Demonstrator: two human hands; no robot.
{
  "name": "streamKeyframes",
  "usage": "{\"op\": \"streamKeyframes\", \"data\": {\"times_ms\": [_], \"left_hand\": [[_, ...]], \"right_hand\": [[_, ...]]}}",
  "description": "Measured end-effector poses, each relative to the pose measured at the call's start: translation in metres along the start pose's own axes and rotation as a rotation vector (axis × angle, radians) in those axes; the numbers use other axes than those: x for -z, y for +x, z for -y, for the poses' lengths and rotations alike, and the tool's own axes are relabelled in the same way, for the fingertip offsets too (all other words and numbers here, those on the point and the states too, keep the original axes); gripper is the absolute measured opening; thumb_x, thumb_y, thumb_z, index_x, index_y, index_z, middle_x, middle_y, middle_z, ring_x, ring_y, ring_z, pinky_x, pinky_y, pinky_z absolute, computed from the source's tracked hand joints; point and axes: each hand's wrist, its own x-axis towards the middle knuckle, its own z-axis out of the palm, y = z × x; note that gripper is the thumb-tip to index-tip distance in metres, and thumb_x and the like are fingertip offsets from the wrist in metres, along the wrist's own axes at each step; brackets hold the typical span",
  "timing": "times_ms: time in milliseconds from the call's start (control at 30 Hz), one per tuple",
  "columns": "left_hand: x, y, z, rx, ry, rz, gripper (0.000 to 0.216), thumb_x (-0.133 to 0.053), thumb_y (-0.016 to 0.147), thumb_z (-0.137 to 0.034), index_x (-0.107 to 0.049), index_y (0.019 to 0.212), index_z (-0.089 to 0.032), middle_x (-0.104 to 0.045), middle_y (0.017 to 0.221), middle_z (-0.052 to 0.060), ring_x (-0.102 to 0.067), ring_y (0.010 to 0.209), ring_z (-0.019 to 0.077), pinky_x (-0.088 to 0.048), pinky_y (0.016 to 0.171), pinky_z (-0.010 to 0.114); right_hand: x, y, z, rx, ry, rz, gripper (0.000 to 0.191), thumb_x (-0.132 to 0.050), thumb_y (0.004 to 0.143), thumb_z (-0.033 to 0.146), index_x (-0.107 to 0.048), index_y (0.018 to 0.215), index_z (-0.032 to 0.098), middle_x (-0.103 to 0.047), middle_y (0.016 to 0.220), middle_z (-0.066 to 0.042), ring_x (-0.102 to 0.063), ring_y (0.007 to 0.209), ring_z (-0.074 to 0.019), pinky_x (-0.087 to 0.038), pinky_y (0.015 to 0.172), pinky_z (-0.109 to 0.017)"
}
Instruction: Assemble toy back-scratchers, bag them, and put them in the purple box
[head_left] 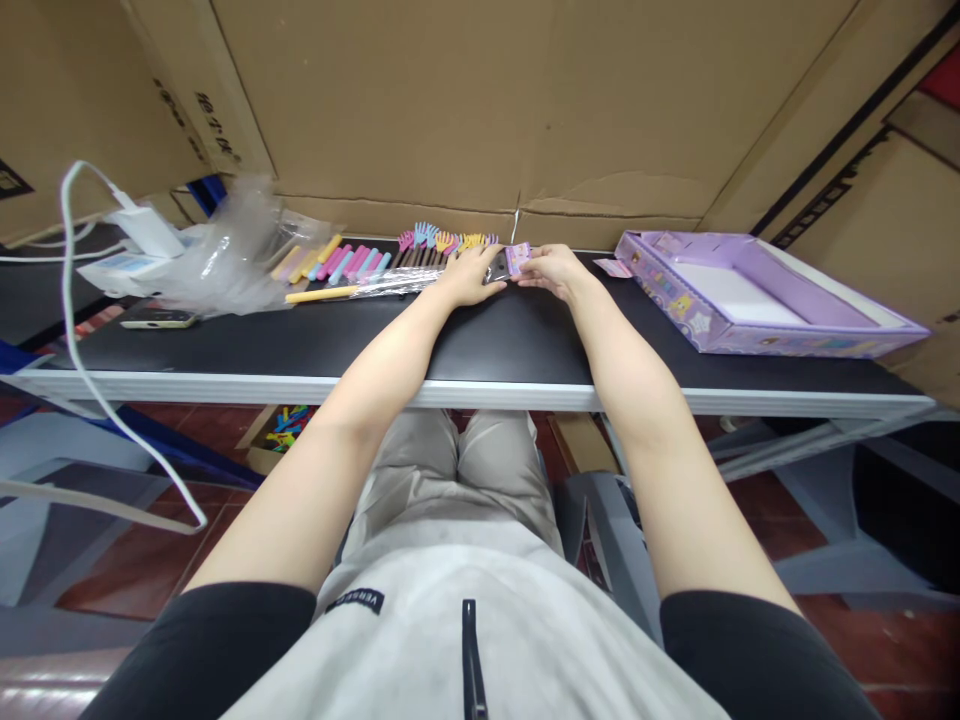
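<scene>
Several back scratchers (429,245) with coloured hand-shaped heads and foam-like handles lie in a row along the back of the table. In front of them is one with a yellow handle (322,294), its shaft inside a clear plastic sleeve (397,282). My left hand (469,276) lies over the sleeve's right end, fingers stretched out and thumb apart; its head is hidden under the hand. My right hand (553,270) pinches the edge of a small purple printed card (517,260), right beside my left hand at the end of the sleeve.
A purple display box (705,335) stands at the right, with a pink card (613,268) near its corner. Crumpled clear bags (232,265), a phone-like device (158,319) and a white charger with a cable (150,228) are at the left. Cardboard (405,100) walls the back.
</scene>
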Motion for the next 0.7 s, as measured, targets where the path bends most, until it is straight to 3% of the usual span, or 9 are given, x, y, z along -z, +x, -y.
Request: {"op": "streamKeyframes", "data": {"times_ms": [400,700], "left_hand": [[-0.004,0.004,0.006,0.007,-0.013,0.016,0.082,-0.072,0.099,-0.029,-0.042,0.175,-0.016,-0.050,0.174,0.025,-0.048,0.162,0.0427,-0.040,0.132,0.063],[-0.005,0.005,0.009,0.001,-0.062,-0.008,0.084,-0.078,0.097,-0.045,-0.048,0.172,-0.020,-0.053,0.169,0.025,-0.051,0.159,0.0456,-0.040,0.131,0.064]], "right_hand": [[-0.002,0.004,-0.002,-0.002,-0.005,-0.059,0.035,-0.059,0.097,-0.014,-0.055,0.085,0.018,-0.063,0.069,-0.001,-0.066,0.062,-0.0105,-0.063,0.064,-0.020],[0.000,0.005,-0.005,0.030,-0.055,-0.017,0.036,-0.065,0.094,-0.012,-0.054,0.082,0.020,-0.056,0.065,0.003,-0.054,0.058,-0.0089,-0.057,0.062,-0.020]]}}
